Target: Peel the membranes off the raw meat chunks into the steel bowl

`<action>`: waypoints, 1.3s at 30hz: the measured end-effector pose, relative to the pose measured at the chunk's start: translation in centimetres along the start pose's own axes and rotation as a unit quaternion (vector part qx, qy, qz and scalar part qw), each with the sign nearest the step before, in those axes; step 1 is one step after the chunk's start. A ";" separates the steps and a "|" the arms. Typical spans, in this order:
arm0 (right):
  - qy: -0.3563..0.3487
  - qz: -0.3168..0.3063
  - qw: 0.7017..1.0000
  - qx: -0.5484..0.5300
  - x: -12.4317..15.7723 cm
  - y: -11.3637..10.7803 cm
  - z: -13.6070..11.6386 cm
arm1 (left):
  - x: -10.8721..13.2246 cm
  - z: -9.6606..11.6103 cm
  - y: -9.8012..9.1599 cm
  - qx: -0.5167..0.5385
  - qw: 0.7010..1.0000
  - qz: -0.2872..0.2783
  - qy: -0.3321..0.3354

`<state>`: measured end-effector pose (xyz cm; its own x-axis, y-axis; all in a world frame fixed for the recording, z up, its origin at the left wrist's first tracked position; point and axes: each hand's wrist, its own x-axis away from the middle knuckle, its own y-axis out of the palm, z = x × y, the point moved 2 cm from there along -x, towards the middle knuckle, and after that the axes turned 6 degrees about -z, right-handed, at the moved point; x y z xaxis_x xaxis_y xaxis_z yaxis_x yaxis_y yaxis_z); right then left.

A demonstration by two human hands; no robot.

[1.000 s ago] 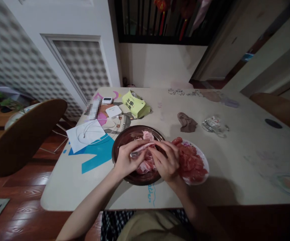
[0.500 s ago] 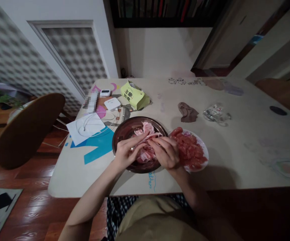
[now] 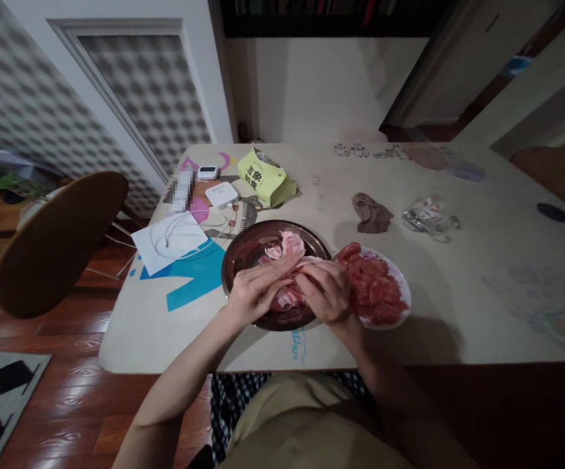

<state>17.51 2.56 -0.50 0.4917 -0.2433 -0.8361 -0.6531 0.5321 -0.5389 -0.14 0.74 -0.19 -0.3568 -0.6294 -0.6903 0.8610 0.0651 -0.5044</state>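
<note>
Hands: your left hand (image 3: pixel 253 291) and right hand (image 3: pixel 328 293) meet over the dark bowl (image 3: pixel 243 257), fingertips pinched together on one strip of the pale meat (image 3: pixel 286 273).
Grip, left: fingers closed on the pale meat, thumb side up.
Grip, right: fingers curled and closed on the same strip, knuckles toward the white plate (image 3: pixel 402 286).
Where the meat is: the strip sits between both hands, just above the heap in the bowl; the bowl stands at the near edge of the table (image 3: pixel 458 312), touching or just beside the plate, I cannot tell which.
Doing it well: as I judge it, you are working a piece apart, so keep both hands low over the bowl, hold near the point where the strip parts, and pull slowly and evenly so it does not tear ragged or slip.
Risk: wet meat is slick; keep your fingertips well set on it.
Plate: heaped with red meat pieces (image 3: pixel 373 290), too many and too tangled to count.
Count: one bowl, one plate, two hands.
Farther on the table: one yellow-green packet (image 3: pixel 263 179), two white devices (image 3: pixel 221 194), one white sheet with a cable (image 3: pixel 172 241), one brown cloth (image 3: pixel 371 213), one crumpled clear wrapper (image 3: pixel 426 215).
Seating: one brown chair (image 3: pixel 53 241) at your left.
</note>
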 end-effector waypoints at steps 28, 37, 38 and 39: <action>0.076 -0.012 0.990 -0.122 -0.9 1.3 -1.3 | 1.9 -0.2 0.7 0.380 0.882 -0.129 -0.247; 0.091 -0.011 0.984 -0.151 -0.1 1.2 -0.4 | 0.9 -1.9 0.0 0.196 0.945 0.030 -0.259; 0.085 -0.022 0.986 -0.142 0.0 1.1 -0.4 | 0.8 -1.8 -0.2 0.166 0.953 0.038 -0.251; 0.080 -0.032 0.987 -0.135 0.0 1.0 -0.5 | 0.8 -1.7 -0.3 0.142 0.959 0.041 -0.241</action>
<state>16.57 2.74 -1.12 0.4539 -0.4060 -0.7932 -0.7639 0.2809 -0.5810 -1.25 1.53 -1.46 -0.1325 -0.9207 -0.3670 0.9675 -0.0398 -0.2496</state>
